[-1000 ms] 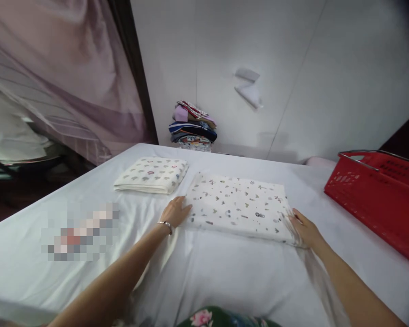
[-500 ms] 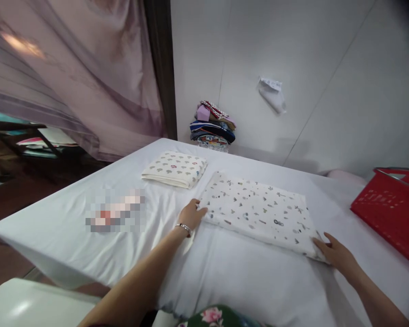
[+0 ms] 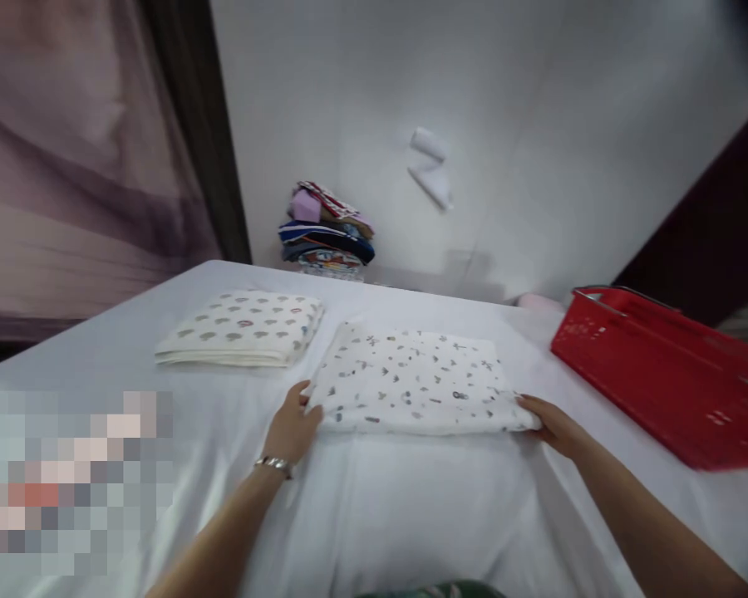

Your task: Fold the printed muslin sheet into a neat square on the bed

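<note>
A folded white cloth (image 3: 411, 378) with small grey and brown prints lies flat in front of me. My left hand (image 3: 292, 423) grips its near left corner, thumb on the near side and fingers along the left edge. At the near right corner, my right hand (image 3: 552, 425) pinches the fabric; some of its fingertips are hidden by the cloth. The near edge looks slightly raised and rounded between both hands. To the left sits a thicker folded cream cloth (image 3: 249, 325) with grey tree-like prints, touched by neither hand.
A white sheet (image 3: 411, 507) covers the table. On the right stands a red basket (image 3: 661, 374) with metal handles. Stacked folded fabrics (image 3: 327, 232) stand by the wall, below a hanging white paper (image 3: 433, 170). A pinkish curtain (image 3: 68, 183) hangs at left; a pixelated patch hides something.
The view has turned to the right, bringing more of the red basket in. My right hand has tightened on the cloth's near corner, and the near edge has lifted a little.
</note>
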Available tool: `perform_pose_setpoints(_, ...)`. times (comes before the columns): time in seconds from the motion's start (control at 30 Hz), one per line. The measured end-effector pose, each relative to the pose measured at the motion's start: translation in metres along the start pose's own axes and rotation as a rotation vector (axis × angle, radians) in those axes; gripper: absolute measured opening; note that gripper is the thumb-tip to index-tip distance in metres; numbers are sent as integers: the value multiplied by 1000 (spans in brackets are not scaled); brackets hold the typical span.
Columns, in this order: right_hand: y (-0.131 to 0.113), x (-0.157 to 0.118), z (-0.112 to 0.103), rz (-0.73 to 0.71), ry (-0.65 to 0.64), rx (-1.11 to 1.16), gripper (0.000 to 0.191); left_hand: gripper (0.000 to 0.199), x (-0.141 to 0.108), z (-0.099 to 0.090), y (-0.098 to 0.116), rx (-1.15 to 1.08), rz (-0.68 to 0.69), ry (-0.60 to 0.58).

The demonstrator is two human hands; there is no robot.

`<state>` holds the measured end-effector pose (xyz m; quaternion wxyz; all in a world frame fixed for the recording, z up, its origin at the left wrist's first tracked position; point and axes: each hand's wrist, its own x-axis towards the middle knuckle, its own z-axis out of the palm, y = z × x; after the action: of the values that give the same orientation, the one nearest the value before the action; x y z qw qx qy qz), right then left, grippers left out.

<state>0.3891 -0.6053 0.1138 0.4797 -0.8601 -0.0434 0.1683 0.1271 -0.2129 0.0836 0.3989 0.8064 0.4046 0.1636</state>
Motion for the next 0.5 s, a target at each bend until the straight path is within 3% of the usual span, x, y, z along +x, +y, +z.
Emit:
perform_pose_setpoints(0.13, 1, -6, 10, 196, -89, 302, 45, 53, 4, -1, 2, 212, 41, -26)
perform_pose_setpoints(0.33, 6, -6, 10, 226, -60, 448, 54, 50, 2, -12, 11, 433, 115, -54)
perform_pose_setpoints(0.43, -5, -2, 8, 180, -19, 428, 58, 52, -1, -18, 30, 439, 228, -5)
perform_pose_setpoints(0.5, -17, 1, 7, 119, 4, 369, 59, 48, -4, -16, 51, 322, 338, -43)
